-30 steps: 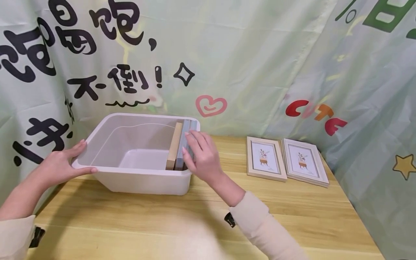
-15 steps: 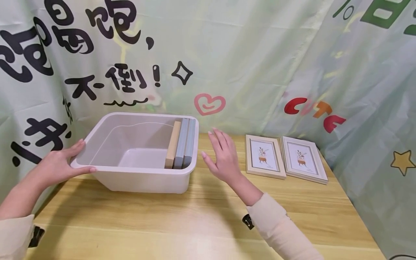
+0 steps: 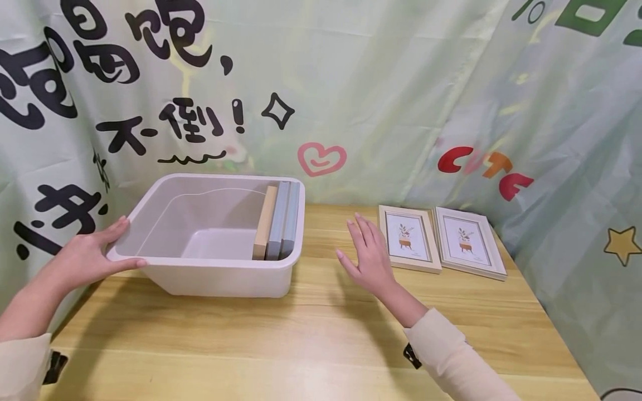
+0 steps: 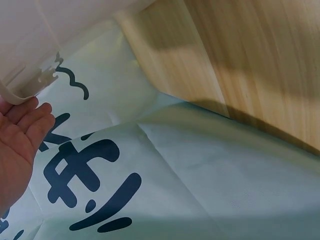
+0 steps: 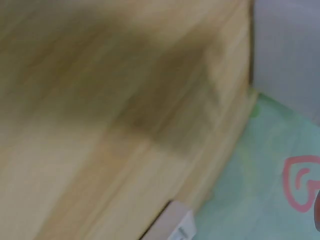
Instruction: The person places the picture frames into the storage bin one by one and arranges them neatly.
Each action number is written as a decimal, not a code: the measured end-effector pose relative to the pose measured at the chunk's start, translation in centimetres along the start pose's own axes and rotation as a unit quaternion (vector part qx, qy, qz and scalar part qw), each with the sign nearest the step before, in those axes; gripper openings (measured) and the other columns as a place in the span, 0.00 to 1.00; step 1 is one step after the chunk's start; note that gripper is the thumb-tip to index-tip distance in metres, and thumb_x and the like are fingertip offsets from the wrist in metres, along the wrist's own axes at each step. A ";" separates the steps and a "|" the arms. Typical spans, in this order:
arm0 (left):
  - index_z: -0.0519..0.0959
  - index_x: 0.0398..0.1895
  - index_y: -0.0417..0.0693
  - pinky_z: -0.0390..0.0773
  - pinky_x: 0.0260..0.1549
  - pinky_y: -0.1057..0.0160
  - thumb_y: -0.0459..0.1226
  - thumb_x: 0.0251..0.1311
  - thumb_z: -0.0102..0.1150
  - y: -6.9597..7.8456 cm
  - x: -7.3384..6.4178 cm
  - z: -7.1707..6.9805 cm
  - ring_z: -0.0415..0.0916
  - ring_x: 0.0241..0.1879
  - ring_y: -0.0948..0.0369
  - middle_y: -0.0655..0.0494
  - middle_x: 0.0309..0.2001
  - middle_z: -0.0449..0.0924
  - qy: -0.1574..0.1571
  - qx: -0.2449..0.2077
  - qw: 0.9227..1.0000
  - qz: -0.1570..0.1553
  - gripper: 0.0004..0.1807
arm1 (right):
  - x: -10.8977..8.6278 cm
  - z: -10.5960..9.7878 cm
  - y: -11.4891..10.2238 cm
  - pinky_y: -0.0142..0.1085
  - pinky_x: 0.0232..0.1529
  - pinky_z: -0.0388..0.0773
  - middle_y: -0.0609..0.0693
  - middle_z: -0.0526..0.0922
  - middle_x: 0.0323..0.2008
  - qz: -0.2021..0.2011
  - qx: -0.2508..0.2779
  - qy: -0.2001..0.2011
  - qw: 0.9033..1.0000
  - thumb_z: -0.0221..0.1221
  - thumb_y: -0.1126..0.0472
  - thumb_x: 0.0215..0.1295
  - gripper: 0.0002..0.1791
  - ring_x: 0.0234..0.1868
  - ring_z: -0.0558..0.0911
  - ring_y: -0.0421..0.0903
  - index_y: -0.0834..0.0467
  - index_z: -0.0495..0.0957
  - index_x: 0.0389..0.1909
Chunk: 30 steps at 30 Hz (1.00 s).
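Right grip [image 3: 371, 260], spread, now nears a tan frame [image 3: 408, 240], leaving three slabs [image 3: 278, 217] leftward in the bin [image 3: 225, 279] the left grip [image 3: 86, 257] pinches.

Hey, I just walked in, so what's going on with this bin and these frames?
A person's left hand grips the left end of a whitish plastic bin on a wooden table. Inside, at its right end, one tan slab and two blue-gray slabs stand on edge, perhaps picture frames. The right hand, holding nothing, is near a beige picture frame, which lies face up beside a whitish picture frame.
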<state>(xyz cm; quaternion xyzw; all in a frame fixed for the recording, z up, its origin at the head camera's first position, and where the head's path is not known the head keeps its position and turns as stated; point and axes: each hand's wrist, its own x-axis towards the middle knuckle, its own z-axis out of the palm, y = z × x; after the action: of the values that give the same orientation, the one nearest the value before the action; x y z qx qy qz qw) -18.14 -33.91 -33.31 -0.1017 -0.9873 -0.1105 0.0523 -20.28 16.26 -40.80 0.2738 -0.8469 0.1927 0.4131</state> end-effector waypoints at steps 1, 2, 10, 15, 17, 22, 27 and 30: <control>0.54 0.67 0.33 0.68 0.41 0.34 0.57 0.44 0.66 0.0 0.0 0.0 0.62 0.51 0.24 0.31 0.65 0.54 0.000 0.000 1.000 0.000 0.54 | -0.4 0.0 0.3 0.56 0.58 0.63 0.67 0.71 0.58 0.000 0.000 -0.005 1.000 0.39 0.39 0.69 0.36 0.58 0.69 0.62 0.69 0.70 0.56; 0.54 0.67 0.33 0.68 0.41 0.34 0.57 0.44 0.66 0.0 -0.1 0.1 0.61 0.51 0.24 0.31 0.65 0.54 0.001 0.001 1.000 0.000 0.54 | -0.8 -0.1 0.5 0.56 0.58 0.62 0.67 0.70 0.58 0.002 -0.001 -0.013 1.000 0.38 0.39 0.69 0.37 0.58 0.69 0.63 0.69 0.69 0.56; 0.54 0.67 0.32 0.70 0.38 0.36 0.57 0.43 0.66 0.0 -0.1 0.1 0.64 0.49 0.25 0.30 0.65 0.54 0.004 0.001 1.000 0.001 0.55 | -3.8 -1.3 2.3 0.57 0.63 0.56 0.65 0.66 0.63 0.034 -0.030 -0.128 0.991 0.28 0.33 0.68 0.44 0.64 0.64 0.62 0.68 0.63 0.63; 0.55 0.66 0.32 0.70 0.38 0.36 0.57 0.43 0.66 0.0 0.0 0.2 0.64 0.49 0.25 0.30 0.65 0.54 0.001 0.005 1.000 -0.001 0.55 | -5.5 -2.0 3.0 0.56 0.66 0.51 0.65 0.62 0.66 0.062 -0.031 -0.188 0.980 0.35 0.36 0.68 0.41 0.67 0.61 0.62 0.68 0.58 0.66; 0.55 0.66 0.32 0.69 0.39 0.36 0.57 0.43 0.66 -0.1 -0.1 0.2 0.63 0.50 0.25 0.31 0.65 0.54 0.003 0.003 1.000 0.000 0.55 | -6.1 -2.2 3.3 0.56 0.66 0.51 0.65 0.62 0.66 0.070 -0.028 -0.205 0.976 0.41 0.40 0.67 0.39 0.67 0.60 0.62 0.68 0.57 0.66; 0.55 0.67 0.32 0.69 0.39 0.35 0.57 0.43 0.66 -0.3 -0.2 0.4 0.62 0.51 0.24 0.31 0.65 0.55 0.009 -0.003 1.000 0.001 0.54 | -7.2 -2.4 4.2 0.58 0.66 0.51 0.65 0.60 0.67 0.086 -0.040 -0.243 0.965 0.49 0.45 0.64 0.39 0.68 0.58 0.64 0.68 0.55 0.67; 0.55 0.67 0.33 0.70 0.37 0.36 0.57 0.43 0.67 -0.3 -0.2 0.4 0.63 0.50 0.25 0.31 0.65 0.55 0.014 -0.008 1.000 0.001 0.55 | -7.8 -3.0 5.2 0.57 0.67 0.49 0.65 0.58 0.68 0.117 -0.049 -0.273 0.954 0.52 0.48 0.62 0.39 0.68 0.58 0.63 0.68 0.54 0.68; 0.55 0.67 0.34 0.70 0.36 0.37 0.56 0.42 0.67 -0.2 -0.2 0.3 0.65 0.48 0.25 0.30 0.65 0.55 0.017 -0.011 1.000 0.001 0.55 | -8.2 -3.4 5.8 0.57 0.67 0.47 0.64 0.56 0.69 0.128 -0.059 -0.301 0.943 0.50 0.47 0.64 0.39 0.69 0.57 0.63 0.67 0.53 0.68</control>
<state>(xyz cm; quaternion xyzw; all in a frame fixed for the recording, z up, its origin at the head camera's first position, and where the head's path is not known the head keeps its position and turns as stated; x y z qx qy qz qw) -18.02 -34.10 -33.71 -0.1016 -0.9848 -0.1234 0.0678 -17.69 25.16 -46.03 0.1840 -0.9694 0.1024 0.1265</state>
